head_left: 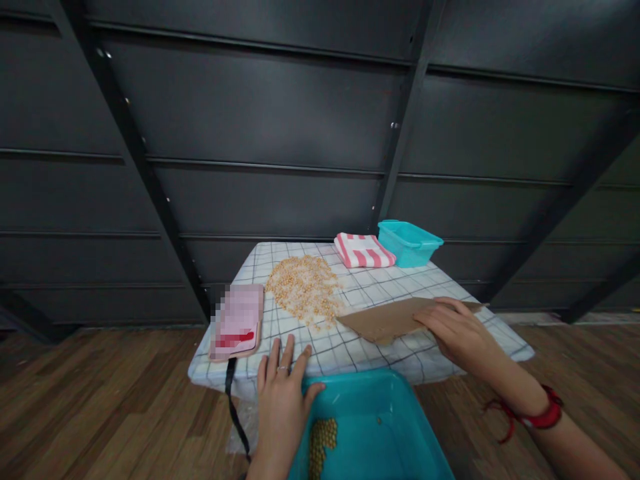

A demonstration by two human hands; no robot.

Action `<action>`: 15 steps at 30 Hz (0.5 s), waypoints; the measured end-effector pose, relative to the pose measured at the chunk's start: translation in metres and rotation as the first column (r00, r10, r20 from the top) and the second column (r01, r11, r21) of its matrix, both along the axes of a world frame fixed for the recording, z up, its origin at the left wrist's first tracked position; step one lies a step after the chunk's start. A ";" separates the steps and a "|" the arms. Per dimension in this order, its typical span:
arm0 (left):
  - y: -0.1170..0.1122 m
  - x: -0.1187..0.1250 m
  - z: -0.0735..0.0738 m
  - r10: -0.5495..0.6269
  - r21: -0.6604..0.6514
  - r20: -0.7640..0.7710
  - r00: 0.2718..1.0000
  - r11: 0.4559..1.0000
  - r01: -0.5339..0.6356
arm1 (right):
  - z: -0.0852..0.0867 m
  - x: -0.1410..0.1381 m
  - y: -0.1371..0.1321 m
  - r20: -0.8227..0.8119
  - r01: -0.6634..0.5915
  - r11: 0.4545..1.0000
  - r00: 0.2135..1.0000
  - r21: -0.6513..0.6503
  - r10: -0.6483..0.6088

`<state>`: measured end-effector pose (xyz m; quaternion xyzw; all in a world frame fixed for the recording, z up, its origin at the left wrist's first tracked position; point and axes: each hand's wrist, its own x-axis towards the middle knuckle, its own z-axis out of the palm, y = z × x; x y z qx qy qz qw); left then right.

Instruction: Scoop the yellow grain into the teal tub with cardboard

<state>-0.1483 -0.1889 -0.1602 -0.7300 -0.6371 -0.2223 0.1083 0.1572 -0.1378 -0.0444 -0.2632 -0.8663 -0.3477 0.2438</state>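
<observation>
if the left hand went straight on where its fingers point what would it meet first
Most likely the near edge of the spread-out yellow and whitish grains on the checked cloth. The left hand's height above the cloth is unclear, so it might pass over them.

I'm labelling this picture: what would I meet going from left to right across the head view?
Pink object, grain pile, towel, far basket, right hand, red bracelet.
</observation>
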 end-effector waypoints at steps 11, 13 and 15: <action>0.001 0.006 0.004 0.028 0.014 -0.032 0.999 1.000 -0.028 | 0.018 -0.011 0.044 -0.095 -0.015 0.998 0.995 -0.055 0.009; 0.002 0.004 0.001 0.000 0.016 -0.040 0.999 1.000 0.001 | 0.017 -0.022 0.057 -0.084 -0.023 0.997 0.996 -0.069 0.017; 0.002 0.005 0.000 0.010 0.022 -0.042 0.999 1.000 -0.009 | 0.015 -0.032 0.066 -0.068 -0.026 0.995 0.997 -0.092 0.019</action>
